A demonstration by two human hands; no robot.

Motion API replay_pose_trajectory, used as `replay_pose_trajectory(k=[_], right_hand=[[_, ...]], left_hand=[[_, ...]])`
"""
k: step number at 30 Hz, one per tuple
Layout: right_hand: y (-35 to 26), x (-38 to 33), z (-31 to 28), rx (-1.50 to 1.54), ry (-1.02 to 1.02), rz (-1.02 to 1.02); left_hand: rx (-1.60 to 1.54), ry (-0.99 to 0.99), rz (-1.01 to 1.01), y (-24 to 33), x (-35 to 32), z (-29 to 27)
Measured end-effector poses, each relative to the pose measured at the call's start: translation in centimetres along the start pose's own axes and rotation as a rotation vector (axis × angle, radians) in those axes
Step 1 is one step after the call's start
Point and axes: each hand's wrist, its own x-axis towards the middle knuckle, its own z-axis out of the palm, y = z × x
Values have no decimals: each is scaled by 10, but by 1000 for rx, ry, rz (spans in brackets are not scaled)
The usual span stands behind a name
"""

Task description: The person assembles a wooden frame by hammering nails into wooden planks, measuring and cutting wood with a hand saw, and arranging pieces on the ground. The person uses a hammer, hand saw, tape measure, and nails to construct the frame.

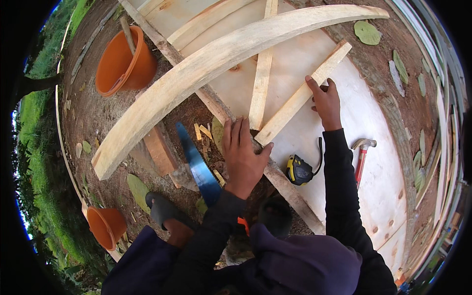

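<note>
My right hand (326, 103) is closed on the right side of a short wooden batten (304, 93), which slants across the pale plywood sheet (378, 157). Fingers stretched out, my left hand (244, 160) lies over the rough timber edge (290, 191) of the sheet, its thumb by the batten's near end. Another narrow batten (262, 73) runs away from me, its near end close to the first one. A long plank (211, 64) crosses above it. Right of my left hand sits a yellow and black tape measure (299, 170). The handsaw (196, 164) lies left of that hand, its handle partly hidden by my sleeve.
A claw hammer (362, 160) with a red handle rests on the sheet, right of my right forearm. Two orange buckets stand at left, a large one (123, 66) and a smaller one (107, 227). Wood blocks (160, 151) and offcuts lie on the dirt. Long strips (445, 142) line the far right.
</note>
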Motion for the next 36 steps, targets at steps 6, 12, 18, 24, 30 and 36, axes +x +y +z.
replay_pose_trajectory(k=[6,12,18,24,30,36], right_hand=[[-8,0,7,-4,49,-40],[-4,-2,15,-50,210,-136],[-7,2,19,-77,164,-109],[-4,1,22,-102,214,-141],[-6,0,22,-87,217,-136],[-4,4,23,-92,200,-139]], left_hand=[[39,17,55,-3,-3,6],[32,6,77,-1,2,5],[42,33,89,-6,6,2],[106,66,78,-13,10,-1],[116,90,91,-9,11,-4],[68,65,46,-10,15,-4]])
